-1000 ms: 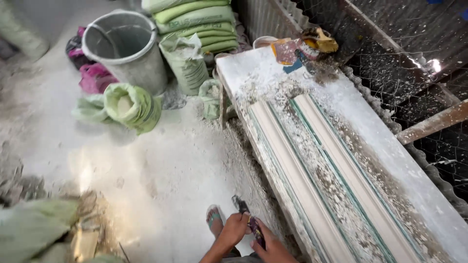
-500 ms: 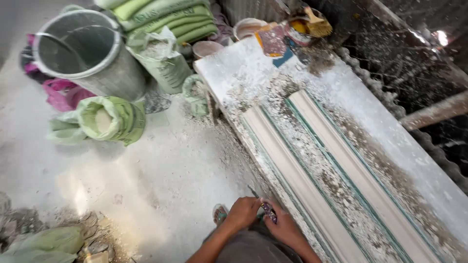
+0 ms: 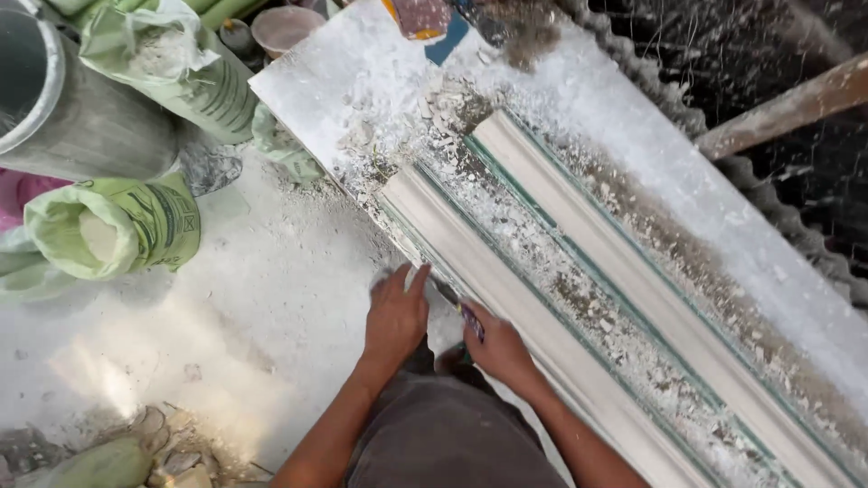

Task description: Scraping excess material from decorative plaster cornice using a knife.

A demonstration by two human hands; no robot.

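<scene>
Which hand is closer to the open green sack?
Left. The left hand rests at the table edge, on the side toward the green sack; the right hand, gripping a small tool, is farther away.

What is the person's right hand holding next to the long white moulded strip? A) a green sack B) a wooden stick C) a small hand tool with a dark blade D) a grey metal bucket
C: the right hand grips a small hand tool with a dark blade, its tip at the edge of the long white moulded strip, while the left hand rests flat beside it.
</scene>
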